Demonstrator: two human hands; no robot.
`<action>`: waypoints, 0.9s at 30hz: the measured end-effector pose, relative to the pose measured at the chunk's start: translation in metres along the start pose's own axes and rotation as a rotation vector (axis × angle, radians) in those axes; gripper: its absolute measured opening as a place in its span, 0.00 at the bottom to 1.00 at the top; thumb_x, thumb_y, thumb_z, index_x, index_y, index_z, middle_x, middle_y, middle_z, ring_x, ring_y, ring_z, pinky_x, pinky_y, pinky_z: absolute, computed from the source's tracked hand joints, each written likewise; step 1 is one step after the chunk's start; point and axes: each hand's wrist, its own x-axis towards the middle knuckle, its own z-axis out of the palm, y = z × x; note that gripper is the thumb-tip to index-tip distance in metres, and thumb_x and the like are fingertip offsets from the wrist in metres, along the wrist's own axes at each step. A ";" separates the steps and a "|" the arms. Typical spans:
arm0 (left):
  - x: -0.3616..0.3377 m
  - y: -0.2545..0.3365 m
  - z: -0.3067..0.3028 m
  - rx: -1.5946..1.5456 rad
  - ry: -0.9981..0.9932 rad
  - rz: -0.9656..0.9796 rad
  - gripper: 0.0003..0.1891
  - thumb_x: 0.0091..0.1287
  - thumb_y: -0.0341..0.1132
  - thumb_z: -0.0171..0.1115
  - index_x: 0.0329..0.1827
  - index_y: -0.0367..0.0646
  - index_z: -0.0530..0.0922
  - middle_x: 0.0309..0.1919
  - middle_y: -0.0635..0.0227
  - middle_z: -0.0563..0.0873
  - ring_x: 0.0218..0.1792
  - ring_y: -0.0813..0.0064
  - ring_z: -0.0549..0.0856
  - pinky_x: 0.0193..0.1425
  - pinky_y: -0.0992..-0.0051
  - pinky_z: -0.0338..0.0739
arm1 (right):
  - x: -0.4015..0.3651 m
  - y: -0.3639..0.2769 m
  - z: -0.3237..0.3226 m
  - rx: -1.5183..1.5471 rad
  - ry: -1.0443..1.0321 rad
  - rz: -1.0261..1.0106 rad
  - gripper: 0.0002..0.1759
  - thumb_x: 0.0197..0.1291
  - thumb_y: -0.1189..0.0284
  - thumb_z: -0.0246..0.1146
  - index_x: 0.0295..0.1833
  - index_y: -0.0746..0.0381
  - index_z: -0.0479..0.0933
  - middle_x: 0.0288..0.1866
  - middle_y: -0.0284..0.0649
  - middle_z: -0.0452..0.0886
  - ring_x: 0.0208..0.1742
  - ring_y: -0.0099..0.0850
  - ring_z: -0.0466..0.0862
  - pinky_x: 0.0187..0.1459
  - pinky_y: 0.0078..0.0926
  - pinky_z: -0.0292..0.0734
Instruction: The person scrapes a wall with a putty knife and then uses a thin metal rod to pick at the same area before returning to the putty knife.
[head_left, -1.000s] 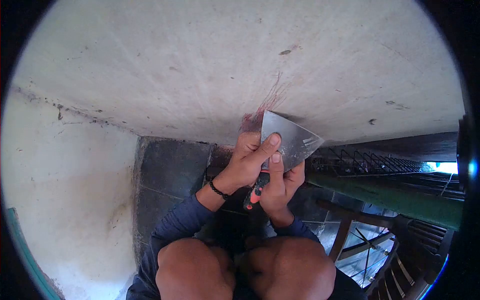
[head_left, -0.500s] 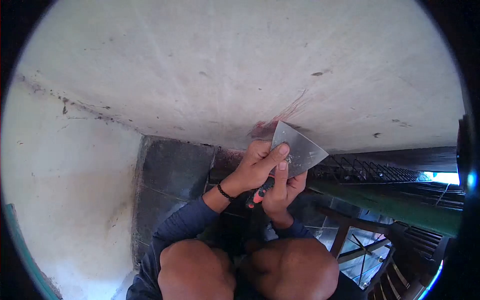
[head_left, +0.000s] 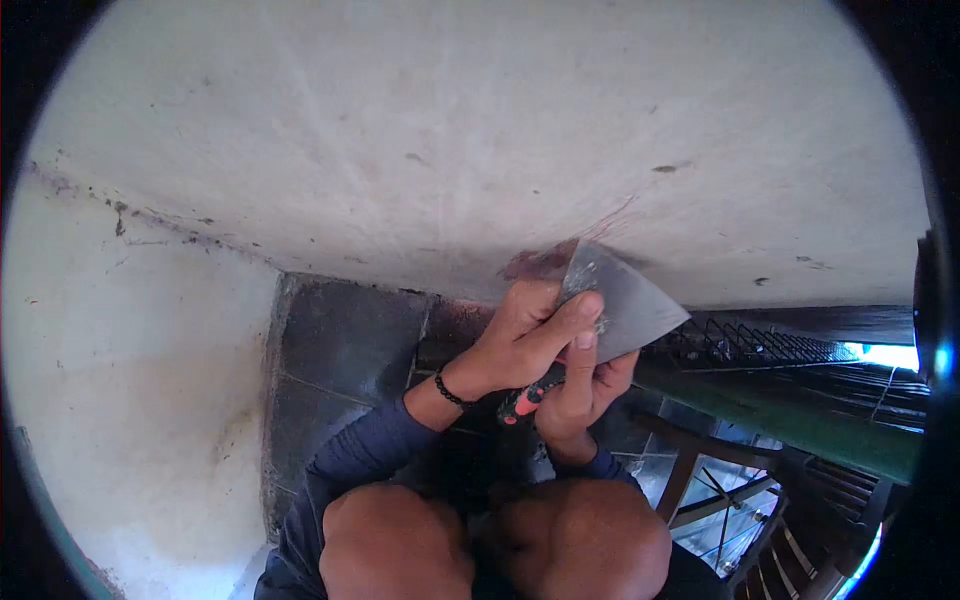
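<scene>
Grip of the left hand is clamped on a flat scraper with a wide grey metal blade and a black-and-red handle, its thumb laid along the blade's face; grip of the right hand closes on the blade's lower side, thumb on the face, fingers mostly hidden behind. From the left of the frame, a cream plaster side wall with a brownish smudge meets dark grey square floor tiles left of centre. Next come the dark blue sleeve of the left arm and a black beaded bracelet on that wrist. Just above the left knuckles, near the centre of the frame, a reddish-brown stain marks the foot of the off-white wall that fills the upper frame. The scraper sits right of centre, its long axis slanting from the handle at lower left to the broad edge at upper right. Its upper corner stands beside the stain's right end; whether they touch cannot be told. The stain lies up from the grip, and the left hand is the nearer one. Farther right run a black wire rack, a long green bar and, at lower right, dark brown slatted wooden furniture.
</scene>
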 end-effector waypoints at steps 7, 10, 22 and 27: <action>-0.004 -0.005 0.001 0.041 0.039 0.009 0.20 0.72 0.42 0.52 0.22 0.39 0.73 0.17 0.79 0.73 0.23 0.89 0.69 0.22 0.80 0.63 | -0.003 0.003 -0.002 0.071 -0.045 0.039 0.14 0.66 0.74 0.54 0.53 0.69 0.69 0.49 0.41 0.77 0.49 0.24 0.75 0.51 0.24 0.69; -0.014 -0.035 -0.005 0.005 0.099 -0.056 0.20 0.72 0.42 0.52 0.22 0.39 0.73 0.17 0.79 0.73 0.23 0.89 0.69 0.22 0.80 0.63 | -0.011 0.026 -0.012 0.022 -0.066 0.117 0.14 0.66 0.73 0.54 0.53 0.69 0.69 0.49 0.41 0.77 0.49 0.23 0.75 0.52 0.24 0.68; -0.009 -0.029 -0.006 0.198 0.118 0.120 0.21 0.72 0.40 0.52 0.21 0.38 0.72 0.16 0.78 0.73 0.21 0.88 0.68 0.23 0.79 0.63 | -0.006 0.031 -0.012 0.072 -0.052 0.143 0.13 0.66 0.71 0.56 0.50 0.69 0.71 0.44 0.37 0.78 0.43 0.20 0.75 0.44 0.19 0.72; -0.009 -0.031 0.000 0.083 0.128 0.029 0.21 0.73 0.41 0.52 0.21 0.38 0.72 0.16 0.78 0.73 0.21 0.87 0.69 0.23 0.78 0.63 | -0.002 0.026 -0.020 -0.019 -0.096 0.131 0.16 0.65 0.71 0.56 0.54 0.70 0.70 0.47 0.39 0.78 0.47 0.22 0.75 0.50 0.21 0.69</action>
